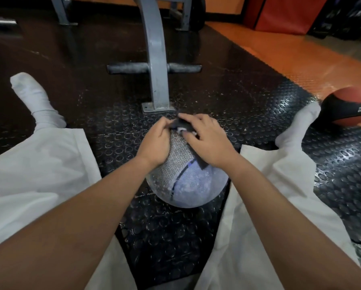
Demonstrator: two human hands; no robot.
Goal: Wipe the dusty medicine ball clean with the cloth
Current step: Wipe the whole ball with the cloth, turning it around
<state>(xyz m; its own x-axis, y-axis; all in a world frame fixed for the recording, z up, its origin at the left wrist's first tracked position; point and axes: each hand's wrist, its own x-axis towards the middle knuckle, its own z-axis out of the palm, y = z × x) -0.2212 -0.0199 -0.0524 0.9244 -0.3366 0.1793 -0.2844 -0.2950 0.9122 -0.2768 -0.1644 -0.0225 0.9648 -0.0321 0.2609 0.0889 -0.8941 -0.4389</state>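
Pinching cloth atop medicine ball with curled left hand fingers, pressing it beneath bent right hand fingers; nearby red ball marking unreadable beyond "2".

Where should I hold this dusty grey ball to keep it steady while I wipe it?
Cup its left side with the left hand, coming from the left and above. The medicine ball is a sphere with no handle, resting on the floor mat between the legs, so probably only a broad palm steadies it. That leaves the top right for the right hand and cloth.
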